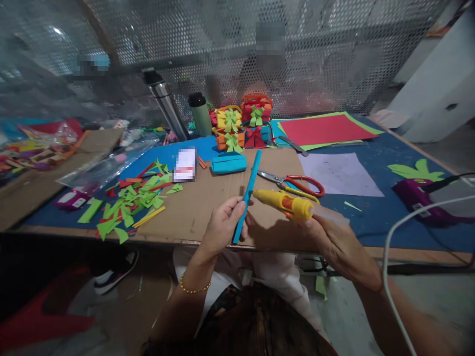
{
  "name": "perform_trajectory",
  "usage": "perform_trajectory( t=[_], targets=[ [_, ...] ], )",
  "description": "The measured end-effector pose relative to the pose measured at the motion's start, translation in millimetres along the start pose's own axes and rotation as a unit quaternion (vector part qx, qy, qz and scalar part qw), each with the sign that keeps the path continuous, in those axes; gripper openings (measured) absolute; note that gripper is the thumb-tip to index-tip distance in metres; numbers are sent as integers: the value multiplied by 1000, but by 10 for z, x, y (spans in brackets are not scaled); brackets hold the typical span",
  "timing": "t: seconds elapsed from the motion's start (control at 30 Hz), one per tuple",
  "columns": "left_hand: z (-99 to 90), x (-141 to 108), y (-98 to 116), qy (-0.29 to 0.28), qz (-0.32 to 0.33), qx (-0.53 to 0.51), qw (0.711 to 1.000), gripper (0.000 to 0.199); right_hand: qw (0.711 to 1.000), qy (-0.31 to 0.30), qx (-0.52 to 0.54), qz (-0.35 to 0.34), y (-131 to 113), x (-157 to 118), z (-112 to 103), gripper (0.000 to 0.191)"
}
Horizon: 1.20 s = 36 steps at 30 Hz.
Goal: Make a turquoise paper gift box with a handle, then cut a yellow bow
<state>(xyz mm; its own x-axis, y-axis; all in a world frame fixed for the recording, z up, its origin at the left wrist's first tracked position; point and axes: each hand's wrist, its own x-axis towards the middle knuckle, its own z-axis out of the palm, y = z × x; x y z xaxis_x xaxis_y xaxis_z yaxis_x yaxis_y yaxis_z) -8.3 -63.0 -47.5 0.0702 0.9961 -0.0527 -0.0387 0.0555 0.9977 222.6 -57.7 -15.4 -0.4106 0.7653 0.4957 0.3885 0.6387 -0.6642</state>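
Skinny blue paper strip (250, 185) is probably light, bendy; pinch toward 6 o'clock, where left hand (222, 221) fingers clamp it. Right hand (336, 242) fingers wrap a yellow plastic glue gun (270, 199).

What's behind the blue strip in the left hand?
Behind the blue strip, fingertips of the left hand show past its right edge, with brown cardboard beyond. The parts of fingers and cardboard that it covers cannot be seen.
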Motion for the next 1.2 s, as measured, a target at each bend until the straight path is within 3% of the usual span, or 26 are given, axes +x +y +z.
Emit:
perform_trajectory(
  t=[0.13,0.53,1.2],
  targets=[
    [-3,-5,11,-6,2,-22,1000,56,1000,14,0,-5,-1,37,-5,53],
    [-25,12,-44,1,0,-46,999,73,1000,-28,4,-5,15,-65,20,52],
    [-46,21,-29,-27,-9,-96,995,65,999,-39,-7,12,-15,-45,8,59]
  ],
)
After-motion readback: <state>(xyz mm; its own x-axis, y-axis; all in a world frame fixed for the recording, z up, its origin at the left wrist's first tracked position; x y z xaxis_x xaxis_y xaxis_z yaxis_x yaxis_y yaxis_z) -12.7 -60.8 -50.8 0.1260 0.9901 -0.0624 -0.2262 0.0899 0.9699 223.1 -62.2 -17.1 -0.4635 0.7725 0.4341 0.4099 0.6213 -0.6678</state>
